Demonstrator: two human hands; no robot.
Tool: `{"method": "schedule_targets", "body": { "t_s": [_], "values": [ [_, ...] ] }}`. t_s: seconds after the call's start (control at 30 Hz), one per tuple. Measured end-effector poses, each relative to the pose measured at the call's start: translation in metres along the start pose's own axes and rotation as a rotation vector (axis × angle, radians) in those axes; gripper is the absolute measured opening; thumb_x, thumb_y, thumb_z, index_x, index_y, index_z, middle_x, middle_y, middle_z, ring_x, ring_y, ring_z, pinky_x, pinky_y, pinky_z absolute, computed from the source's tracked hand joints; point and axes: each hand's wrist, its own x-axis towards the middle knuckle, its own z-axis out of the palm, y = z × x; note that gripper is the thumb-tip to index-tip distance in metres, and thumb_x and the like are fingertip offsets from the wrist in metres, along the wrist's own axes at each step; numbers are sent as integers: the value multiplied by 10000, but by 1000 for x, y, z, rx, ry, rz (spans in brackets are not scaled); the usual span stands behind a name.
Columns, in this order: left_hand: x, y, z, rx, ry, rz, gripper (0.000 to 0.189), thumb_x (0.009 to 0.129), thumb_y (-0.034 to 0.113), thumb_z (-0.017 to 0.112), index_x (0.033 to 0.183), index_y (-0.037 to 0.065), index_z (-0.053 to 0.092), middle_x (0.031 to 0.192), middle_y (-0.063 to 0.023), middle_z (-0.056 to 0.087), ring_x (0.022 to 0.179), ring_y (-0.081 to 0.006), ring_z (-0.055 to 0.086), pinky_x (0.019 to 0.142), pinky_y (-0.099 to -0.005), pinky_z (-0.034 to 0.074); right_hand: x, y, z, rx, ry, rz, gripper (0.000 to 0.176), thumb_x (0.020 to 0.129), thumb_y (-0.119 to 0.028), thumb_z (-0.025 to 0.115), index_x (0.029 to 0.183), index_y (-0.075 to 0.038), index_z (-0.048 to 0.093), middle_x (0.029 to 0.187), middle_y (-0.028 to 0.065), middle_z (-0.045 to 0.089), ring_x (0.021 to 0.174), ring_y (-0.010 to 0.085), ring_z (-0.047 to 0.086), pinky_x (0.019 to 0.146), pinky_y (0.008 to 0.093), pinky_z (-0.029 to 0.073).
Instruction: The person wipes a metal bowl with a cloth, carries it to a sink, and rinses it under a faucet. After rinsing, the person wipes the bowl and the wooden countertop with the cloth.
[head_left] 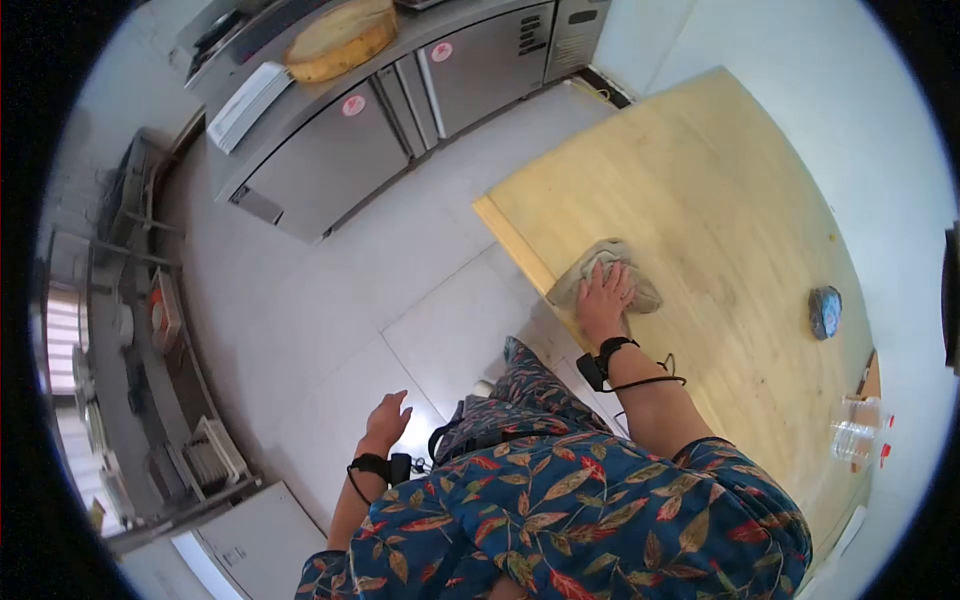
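My right hand (605, 303) presses down on a crumpled grey-brown cloth (568, 287) near the left edge of a light wooden table (700, 190). Its fingers are bent over the cloth, and folds bunch up around them. My left hand (388, 418) hangs in the air beside my body, above the tiled floor, with the fingers loosely apart and nothing in them. Each wrist wears a black band with a small device and a cable.
Clear plastic bottles (858, 430) and a dark wrapped bundle (825, 312) rest along the table's right side. A steel counter (330, 160) opposite carries a round wooden chopping block (340, 40) and a white tray (248, 105). Shelving with racks (212, 455) lines the left.
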Motion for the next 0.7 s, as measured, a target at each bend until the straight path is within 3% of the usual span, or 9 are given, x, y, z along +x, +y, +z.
{"method": "schedule_targets", "body": {
  "t_s": [0.17, 0.23, 0.37, 0.53, 0.7],
  "values": [
    [63, -4, -6, 5, -25, 157, 449, 870, 283, 614, 1274, 118, 509, 1137, -156, 584, 1043, -353, 585, 855, -445, 497, 56, -39, 16, -31, 7, -33, 554, 935, -398, 454, 1417, -135, 384, 1502, 197, 237, 1410, 386, 149, 1077, 640, 144],
    [87, 5, -30, 1, -94, 168, 443, 873, 270, 606, 1277, 120, 506, 1140, -156, 583, 1040, -357, 586, 852, -444, 497, 94, -61, 14, 3, 31, -41, 541, 939, -401, 449, 1411, -141, 395, 1502, 189, 244, 1411, 377, 156, 1076, 637, 153],
    [143, -4, -79, -69, -53, 240, 422, 876, 218, 591, 1276, 115, 505, 1141, -157, 580, 1025, -366, 589, 846, -448, 495, 176, -67, 28, -10, 11, 20, 533, 940, -413, 447, 1403, -152, 409, 1495, 177, 264, 1408, 373, 173, 1072, 639, 171],
    [210, 4, -147, 50, 37, 77, 452, 875, 289, 617, 1277, 116, 502, 1180, -154, 567, 1070, -350, 574, 889, -443, 481, 272, -61, 30, -31, -6, 130, 546, 949, -412, 425, 1431, -159, 372, 1514, 168, 240, 1423, 360, 143, 1094, 621, 145],
    [269, 6, -185, 103, -76, 70, 470, 875, 293, 617, 1301, 145, 485, 1207, -148, 560, 1104, -340, 561, 915, -426, 473, 324, -58, 27, -18, -34, 251, 575, 934, -445, 445, 1437, -177, 370, 1532, 159, 208, 1429, 367, 113, 1089, 637, 127]
  ]
}}
